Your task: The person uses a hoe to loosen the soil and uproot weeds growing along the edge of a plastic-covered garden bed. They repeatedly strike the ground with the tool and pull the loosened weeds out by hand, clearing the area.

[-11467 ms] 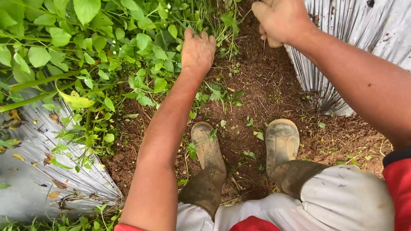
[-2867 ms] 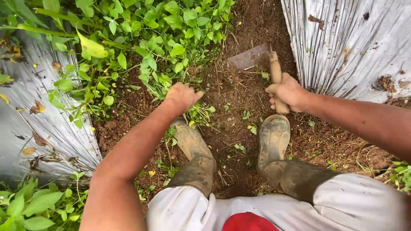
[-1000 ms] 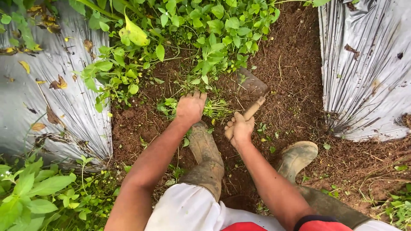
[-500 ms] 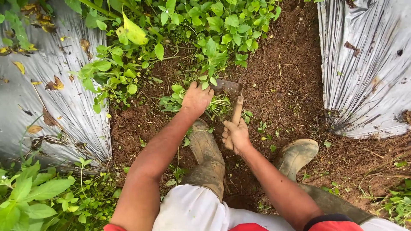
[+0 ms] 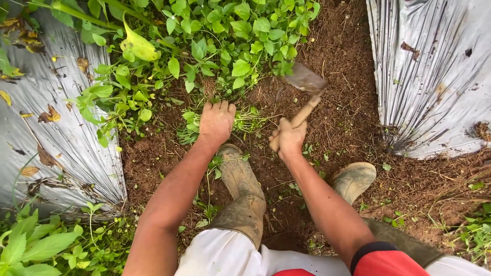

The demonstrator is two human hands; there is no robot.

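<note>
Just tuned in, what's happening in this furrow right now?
A person stands in a dirt furrow between two beds covered in silver plastic sheeting. The right hand grips the wooden handle of a small hoe, its blade raised just above the soil at the edge of the leafy weeds. The left hand is pressed down on a clump of low weeds in front of the left muddy boot. The right boot is planted on bare soil to the side.

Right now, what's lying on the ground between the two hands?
In the head view, a small tuft of thin-stemmed green weeds on brown soil lies between the left hand, pressed on the weeds, and the right hand gripping the hoe.
</note>
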